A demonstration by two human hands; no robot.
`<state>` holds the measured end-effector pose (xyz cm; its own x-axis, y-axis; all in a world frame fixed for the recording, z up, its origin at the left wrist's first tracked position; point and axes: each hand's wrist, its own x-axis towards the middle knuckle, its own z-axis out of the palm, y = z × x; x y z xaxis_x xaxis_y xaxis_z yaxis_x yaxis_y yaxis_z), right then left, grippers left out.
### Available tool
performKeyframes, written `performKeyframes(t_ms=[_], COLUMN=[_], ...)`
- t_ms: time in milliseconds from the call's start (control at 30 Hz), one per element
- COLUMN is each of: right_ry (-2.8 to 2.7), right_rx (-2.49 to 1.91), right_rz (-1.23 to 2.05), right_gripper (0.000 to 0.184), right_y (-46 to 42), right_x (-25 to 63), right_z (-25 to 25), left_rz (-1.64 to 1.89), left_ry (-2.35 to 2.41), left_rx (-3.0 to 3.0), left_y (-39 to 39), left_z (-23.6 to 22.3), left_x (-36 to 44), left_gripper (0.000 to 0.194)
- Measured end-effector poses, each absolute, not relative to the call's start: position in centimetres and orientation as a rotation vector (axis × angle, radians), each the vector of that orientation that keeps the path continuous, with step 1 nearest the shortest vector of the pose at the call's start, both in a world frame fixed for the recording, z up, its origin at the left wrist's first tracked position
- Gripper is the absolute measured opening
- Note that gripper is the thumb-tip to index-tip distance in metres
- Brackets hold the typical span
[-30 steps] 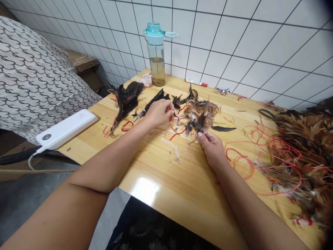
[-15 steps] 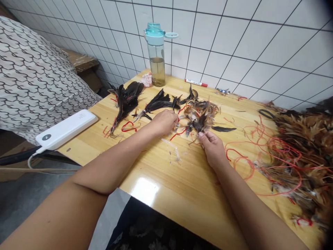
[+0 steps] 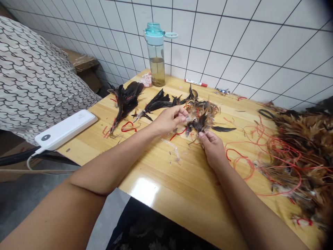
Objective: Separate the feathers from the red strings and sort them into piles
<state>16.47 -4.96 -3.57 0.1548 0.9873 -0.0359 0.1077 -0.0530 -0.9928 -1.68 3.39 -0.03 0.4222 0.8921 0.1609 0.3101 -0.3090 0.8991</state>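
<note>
Both arms (image 3: 117,163) fwd over tbl (image 3: 182,187): R hand (image 3: 213,147) pinching dk feathers (image 3: 200,123), L hand (image 3: 169,119) half-curled nearby, can't tell if gripping.

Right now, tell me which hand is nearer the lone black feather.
Right. The right hand is just left of the lone black feather and nearer the camera, pinching a feather bunch; the left hand is farther left, beyond that bunch.

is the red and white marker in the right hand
No, the right hand pinches dark brown feathers; the marker lies near the tiled wall.
</note>
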Motion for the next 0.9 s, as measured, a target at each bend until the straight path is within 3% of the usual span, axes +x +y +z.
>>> performKeyframes(t_ms=[367, 900], right_ry=[-1.191, -1.252], right_rx=[-1.390, -1.385], right_rz=[1.037, 1.099], right_gripper=[0.031, 0.028], right_y=[-4.8, -4.6], right_x=[16.4, 16.6], right_z=[-3.8, -4.2], left_rz=[0.775, 0.831], left_ry=[0.775, 0.789], left_rx=[1.330, 1.529], left_y=[0.7, 0.9], left_z=[-0.8, -1.9], left_x=[0.9, 1.2], left_gripper=[0.011, 0.011])
